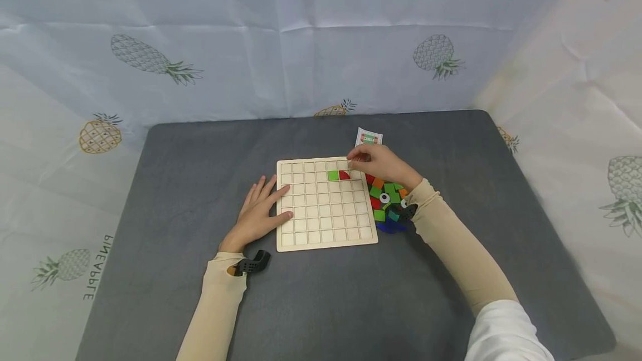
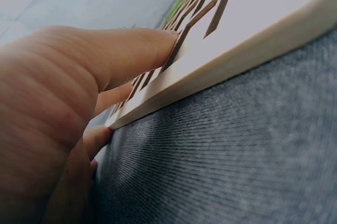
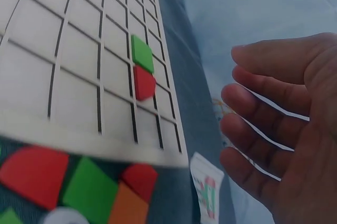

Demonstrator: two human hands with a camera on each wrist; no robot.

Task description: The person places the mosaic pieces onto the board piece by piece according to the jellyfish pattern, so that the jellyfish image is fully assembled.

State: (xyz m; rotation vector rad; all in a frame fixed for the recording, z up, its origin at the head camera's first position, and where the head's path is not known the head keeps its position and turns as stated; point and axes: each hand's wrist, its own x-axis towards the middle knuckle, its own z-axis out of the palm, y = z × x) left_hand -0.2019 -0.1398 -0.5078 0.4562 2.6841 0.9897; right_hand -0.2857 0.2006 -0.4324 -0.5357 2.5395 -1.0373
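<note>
A pale wooden grid board (image 1: 321, 222) lies on the table. In its upper right part, a green square tile (image 1: 333, 175) and a red tile (image 1: 344, 175) with one rounded corner sit side by side in adjoining cells. My left hand (image 1: 256, 216) rests at the board's left edge, fingers spread, its thumb and index finger on the rim. Over the board's upper right corner hovers my right hand (image 1: 378, 161). The right wrist view shows its fingers (image 3: 253, 103) loosely bent and apart from the thumb, with nothing between them.
Right of the board lies a heap of loose tiles (image 1: 391, 196) in red, green, orange and blue, some with eye-like discs. A small printed card (image 1: 368, 136) lies behind the right hand. Pineapple-print cloth (image 1: 301, 60) hangs behind the grey table (image 1: 321, 305).
</note>
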